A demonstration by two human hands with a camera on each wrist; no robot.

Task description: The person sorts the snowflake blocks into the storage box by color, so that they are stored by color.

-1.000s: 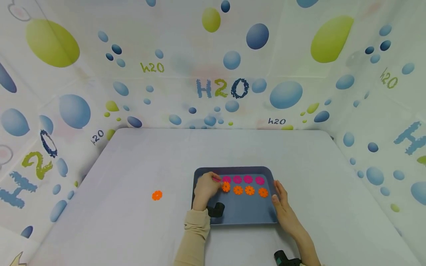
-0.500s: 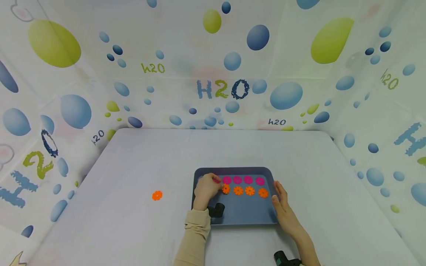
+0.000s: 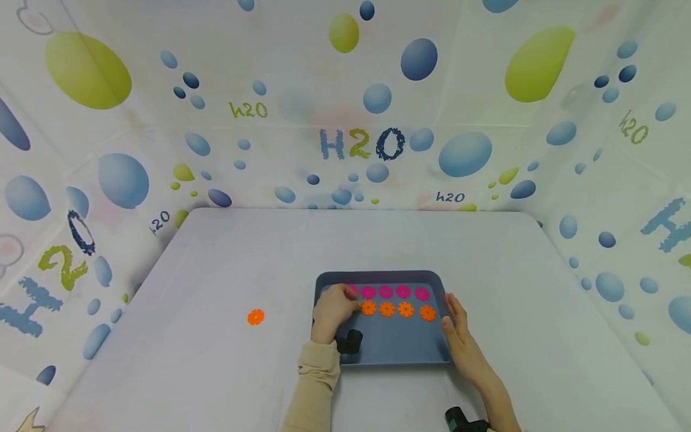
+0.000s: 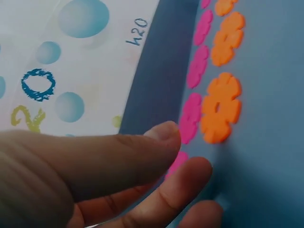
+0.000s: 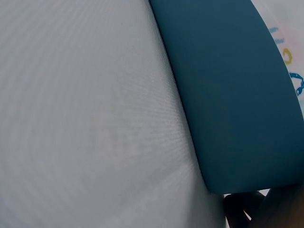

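A grey-blue tray (image 3: 396,345) holds a back row of pink flower-shaped discs (image 3: 403,291) and a front row of orange ones. My left hand (image 3: 330,313) reaches over the tray's left part, fingertips right beside the leftmost orange flower disc (image 3: 368,308). In the left wrist view, that orange disc (image 4: 231,102) lies flat beyond the thumb and fingertips, and nothing sits between them. Part of the pink row is hidden behind this hand. My right hand (image 3: 465,345) rests along the tray's right wall with straight fingers; the right wrist view shows the tray's outer side (image 5: 232,104).
One loose orange flower disc (image 3: 256,317) lies on the white table (image 3: 216,372), left of the tray. Black cameras sit on the wrists, the left one (image 3: 349,342) low over the tray. Printed cloth walls (image 3: 291,72) enclose the table's back and sides.
The leftmost orange disc, tilted at my left fingertips a second ago, now lies flat in line with the others. My left hand has drawn slightly away from it. The right hand stays put.
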